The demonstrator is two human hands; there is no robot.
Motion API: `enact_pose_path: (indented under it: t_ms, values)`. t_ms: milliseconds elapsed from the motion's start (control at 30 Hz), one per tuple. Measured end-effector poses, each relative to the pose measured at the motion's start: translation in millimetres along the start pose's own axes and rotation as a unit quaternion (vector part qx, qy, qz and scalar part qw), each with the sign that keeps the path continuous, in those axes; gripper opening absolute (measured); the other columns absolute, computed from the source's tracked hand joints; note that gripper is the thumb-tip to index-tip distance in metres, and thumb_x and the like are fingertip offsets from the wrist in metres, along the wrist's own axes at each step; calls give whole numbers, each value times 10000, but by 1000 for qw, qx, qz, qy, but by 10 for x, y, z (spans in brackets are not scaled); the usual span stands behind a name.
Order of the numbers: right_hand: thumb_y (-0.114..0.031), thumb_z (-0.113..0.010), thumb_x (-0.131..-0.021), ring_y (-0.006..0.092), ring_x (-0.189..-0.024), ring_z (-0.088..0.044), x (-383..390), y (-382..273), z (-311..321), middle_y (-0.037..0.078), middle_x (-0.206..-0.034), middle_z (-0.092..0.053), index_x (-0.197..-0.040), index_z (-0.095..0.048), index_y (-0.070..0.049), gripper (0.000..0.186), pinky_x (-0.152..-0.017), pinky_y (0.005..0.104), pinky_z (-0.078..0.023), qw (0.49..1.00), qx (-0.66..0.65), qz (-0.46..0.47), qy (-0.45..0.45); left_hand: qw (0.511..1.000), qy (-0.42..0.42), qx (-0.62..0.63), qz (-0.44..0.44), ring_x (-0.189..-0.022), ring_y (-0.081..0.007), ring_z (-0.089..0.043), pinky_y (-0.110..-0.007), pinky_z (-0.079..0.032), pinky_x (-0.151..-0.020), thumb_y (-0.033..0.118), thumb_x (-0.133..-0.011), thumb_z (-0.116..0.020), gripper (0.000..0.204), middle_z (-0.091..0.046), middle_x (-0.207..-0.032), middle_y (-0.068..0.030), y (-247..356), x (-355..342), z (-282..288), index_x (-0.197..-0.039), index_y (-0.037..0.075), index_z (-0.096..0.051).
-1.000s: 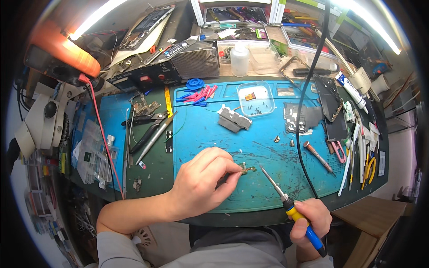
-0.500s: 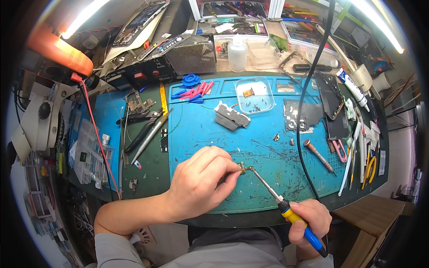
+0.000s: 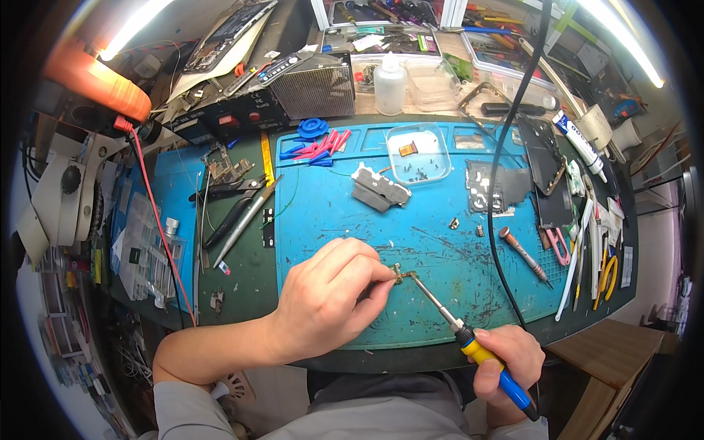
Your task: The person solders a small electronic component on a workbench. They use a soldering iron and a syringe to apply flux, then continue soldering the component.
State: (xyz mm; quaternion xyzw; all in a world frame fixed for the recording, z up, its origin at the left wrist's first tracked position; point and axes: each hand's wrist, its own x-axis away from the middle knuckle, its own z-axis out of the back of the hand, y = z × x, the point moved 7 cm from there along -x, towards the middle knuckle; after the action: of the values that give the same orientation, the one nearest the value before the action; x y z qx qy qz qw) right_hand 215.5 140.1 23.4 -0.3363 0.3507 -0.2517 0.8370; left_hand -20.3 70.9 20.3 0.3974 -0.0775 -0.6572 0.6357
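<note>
Over the front middle of the blue work mat (image 3: 315,227), my left hand (image 3: 330,297) pinches a tiny gold-brown electronic part (image 3: 400,274) between thumb and fingertips. My right hand (image 3: 510,363) is closed round the yellow and blue handle of a soldering iron (image 3: 480,353). Its metal shaft slants up and left, and the tip meets the small part or sits right beside it; the exact contact is too small to tell. Two little metal pieces (image 3: 455,224) lie on the mat farther right. A grey and black shield plate (image 3: 381,189) rests behind my left hand.
A clear plastic box (image 3: 418,174) with tiny screws stands at the back of the mat. A black cable (image 3: 499,147) hangs down across the right side. A screwdriver (image 3: 524,257) lies at right, tweezers (image 3: 246,227) at left, and a white bottle (image 3: 390,84) stands behind.
Almost nothing differs. Both hands, the small part and the soldering iron stay in place, apart from a very slight shift of my left hand.
</note>
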Motion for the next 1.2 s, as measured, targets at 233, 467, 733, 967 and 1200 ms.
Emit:
enact_pose_path:
  t_ms: [233,467,733,967,1200]
  values:
    - [-274,-660,-995,225,-645,-716,-8,11,-7,74,-734,-743,-1081,-760,-29,277,-625,336,-569,1000,-5,-3,-12,1000,-4,0,3,-717,-199,-635,-327,-507,-571,-64,-797,-854,231,-695,-922,-82,-6,4,1,-960,26,-717]
    - [-122,-723,-904,239,-671,-766,-39,2,7,98,-843,-787,-1136,-782,-14,262,-611,325,-613,998,-11,35,-41,1000,-4,-6,3,-729,-210,-642,-336,-512,-585,-54,-791,-855,232,-698,-927,-79,-14,19,-7,-958,32,-719]
    - [-162,-700,-935,232,-653,-747,-51,-1,2,91,-799,-768,-1119,-771,-17,245,-610,326,-597,999,-10,19,-34,1000,-3,-17,-4,-762,-244,-664,-360,-531,-643,-56,-769,-850,249,-708,-938,-88,12,22,4,-959,41,-721]
    - [-274,-665,-1009,216,-626,-710,-25,6,-24,72,-715,-730,-1076,-756,-25,274,-610,328,-562,1000,-6,-6,-13,1000,1,-11,-1,-765,-247,-666,-360,-533,-644,-56,-777,-849,244,-709,-928,-88,12,17,9,-956,36,-713]
    - [-303,-657,-1024,212,-624,-711,-23,7,-6,78,-727,-733,-1072,-758,-28,297,-609,326,-564,1000,-5,-20,-7,1000,0,-12,1,-758,-235,-658,-354,-526,-625,-56,-787,-850,235,-705,-925,-83,10,20,7,-956,37,-714]
